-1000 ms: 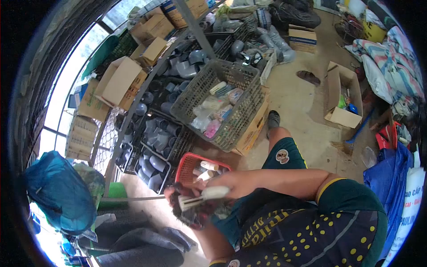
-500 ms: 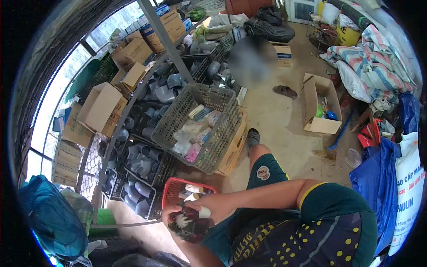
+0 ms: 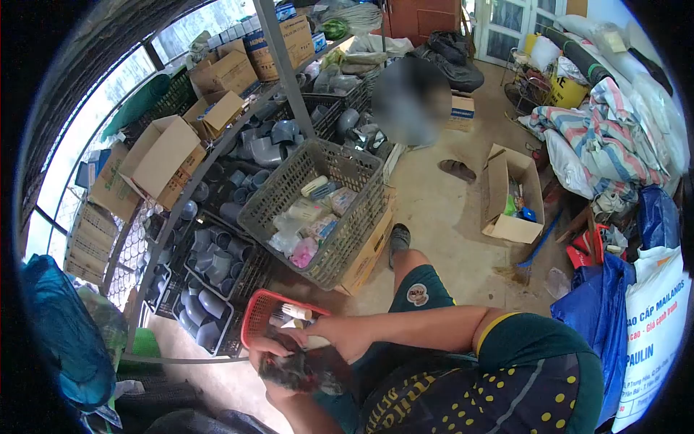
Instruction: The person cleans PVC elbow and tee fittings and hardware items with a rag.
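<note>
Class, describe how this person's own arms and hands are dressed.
The left hand and right hand are bare, no gloves. The right arm leaves a short dark green sleeve edged with a yellow band. The left arm's sleeve is out of view.

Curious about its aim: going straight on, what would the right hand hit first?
Probably the red basket just beyond the right hand, though depth is unclear; the dark cloth in the left hand lies lower.

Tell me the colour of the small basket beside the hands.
Red; the small basket shows best in the head view.
</note>
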The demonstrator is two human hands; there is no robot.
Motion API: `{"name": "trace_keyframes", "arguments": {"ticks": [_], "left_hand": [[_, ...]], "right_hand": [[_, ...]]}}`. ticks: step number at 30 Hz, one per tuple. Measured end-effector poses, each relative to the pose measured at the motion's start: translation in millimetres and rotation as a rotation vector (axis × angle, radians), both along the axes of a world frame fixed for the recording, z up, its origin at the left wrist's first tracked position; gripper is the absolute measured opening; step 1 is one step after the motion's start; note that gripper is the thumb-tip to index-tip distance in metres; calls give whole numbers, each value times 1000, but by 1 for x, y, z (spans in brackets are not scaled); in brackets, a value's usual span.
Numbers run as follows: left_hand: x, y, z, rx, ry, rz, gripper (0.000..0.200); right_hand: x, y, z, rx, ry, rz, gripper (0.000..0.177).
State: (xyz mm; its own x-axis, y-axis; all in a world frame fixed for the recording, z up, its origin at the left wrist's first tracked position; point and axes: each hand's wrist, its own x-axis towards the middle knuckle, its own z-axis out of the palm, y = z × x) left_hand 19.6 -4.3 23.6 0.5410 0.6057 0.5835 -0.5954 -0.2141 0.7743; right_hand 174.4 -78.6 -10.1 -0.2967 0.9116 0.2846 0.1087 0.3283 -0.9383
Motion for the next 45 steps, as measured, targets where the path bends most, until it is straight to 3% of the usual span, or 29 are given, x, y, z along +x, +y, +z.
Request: {"name": "trace_keyframes", "arguments": {"ticks": [1, 3, 6, 9, 11, 12, 13, 15, 17, 18, 19, 21, 22, 23, 24, 25, 26, 27, 30, 32, 35, 38, 41, 43, 45], "left_hand": [[3, -8, 9, -72, -55, -115, 36], [11, -15, 22, -193, -123, -308, 26], [16, -10, 28, -76, -128, -621, 35], [16, -19, 38, -130, 11, -746, 40], [18, -16, 36, -210, 41, -785, 42], [25, -1, 11, -241, -42, -969, 49], [26, 9, -5, -280, -100, -933, 43], [21, 22, -49, -387, -227, -637, 32], [5, 23, -72, -775, -125, -106, 26], [-1, 33, -80, -1012, -20, 167, 34], [-6, 51, -115, -839, -125, 329, 35], [-40, 76, -160, -470, 222, 686, 30], [-63, 87, -180, -638, 264, 782, 28], [-80, 93, -192, -804, 302, 874, 25], [-87, 90, -182, -914, 83, 941, 28], [-106, 97, -204, -929, -43, 953, 34], [-124, 104, -224, -1107, -161, 859, 37], [-138, 111, -242, -1280, -285, 756, 41], [-161, 130, -281, -1191, -431, 593, 49], [-158, 134, -272, -1191, -469, 504, 46], [-147, 134, -239, -1215, -558, 467, 50], [-143, 140, -233, -1154, -612, 428, 57], [-138, 140, -227, -1055, -566, 276, 59], [-135, 141, -233, -1101, -446, 347, 62], [-137, 142, -258, -1110, -347, 461, 53]], "right_hand": [[5, 3, -9, 72, 50, 76, 54], [-4, 3, -42, -63, 206, 242, 53], [-17, -3, -59, -283, 491, 515, 51], [-19, -13, -71, -483, 733, 772, 50], [-22, -7, -137, -778, 810, 902, 48], [-20, -5, -146, -882, 886, 940, 47], [-22, -4, -149, -991, 971, 979, 46], [-9, 3, -96, -706, 955, 722, 40], [0, 13, -98, -922, 598, 232, 42], [1, 26, -99, -851, 332, 182, 49], [0, 37, -99, -757, 66, 137, 57], [-16, 44, -84, -635, -357, -143, 58], [-23, 47, -82, -547, -563, -287, 59], [-26, 54, -109, -567, -543, -320, 62], [-26, 61, -155, -585, -522, -358, 64], [-30, 67, -182, -605, -499, -400, 67], [-35, 75, -182, -787, -276, -348, 76], [-38, 86, -194, -905, -265, -307, 76], [-55, 110, -272, -1197, -206, -260, 70], [-66, 120, -320, -1301, -135, -335, 61], [-84, 129, -330, -1166, -135, -527, 57], [-71, 138, -371, -1332, 28, -314, 54], [-59, 126, -367, -1205, 120, -308, 49], [-48, 128, -343, -1175, -40, -97, 32], [-31, 132, -315, -600, -442, 317, 32]]}}
